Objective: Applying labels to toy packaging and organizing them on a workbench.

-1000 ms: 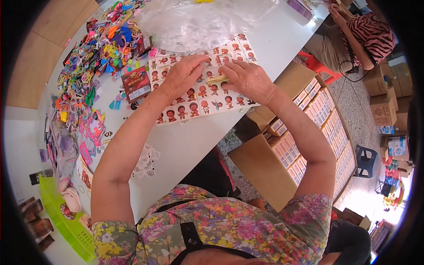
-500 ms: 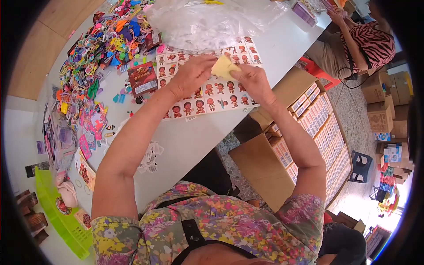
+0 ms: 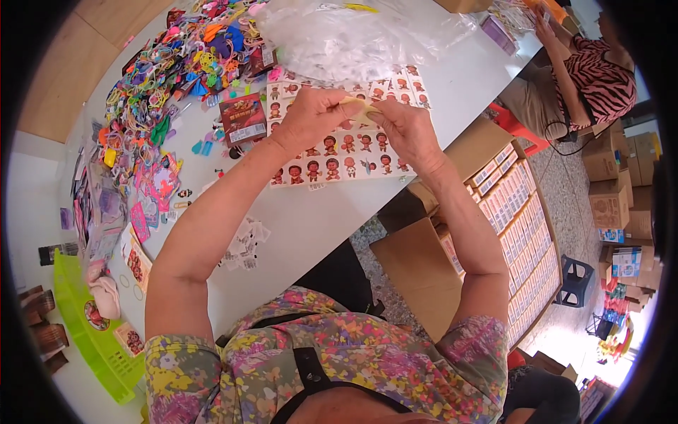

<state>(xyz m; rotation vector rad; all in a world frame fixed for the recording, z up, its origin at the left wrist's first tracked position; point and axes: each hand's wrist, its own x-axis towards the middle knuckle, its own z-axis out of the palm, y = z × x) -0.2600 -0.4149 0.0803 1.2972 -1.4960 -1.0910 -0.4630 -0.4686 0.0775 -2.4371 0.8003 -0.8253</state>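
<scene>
A small pale-yellow piece, which looks like paper (image 3: pixel 360 109), is held over the table between my two hands. My left hand (image 3: pixel 308 119) pinches its left side with thumb and fingers. The opposite side is gripped by my right hand (image 3: pixel 409 133), fingers curled in. Under both hands lie white sheets of cartoon-figure stickers (image 3: pixel 347 164), partly covered by my hands. A dark red packet (image 3: pixel 243 117) with a white label rests just left of the sheets, near my left wrist.
A pile of colourful small trinkets (image 3: pixel 180 74) spreads over the table's left side. Clear plastic bags (image 3: pixel 346 46) lie behind the stickers. Small white labels (image 3: pixel 245 244) sit near my left forearm. An open carton of boxes (image 3: pixel 519 226) stands at right. Another person (image 3: pixel 590 81) sits far right.
Both hands have drawn closer together on the yellow piece, which now shows flatter and smaller between them. My left hand has shifted right, and the whole view has moved slightly.
</scene>
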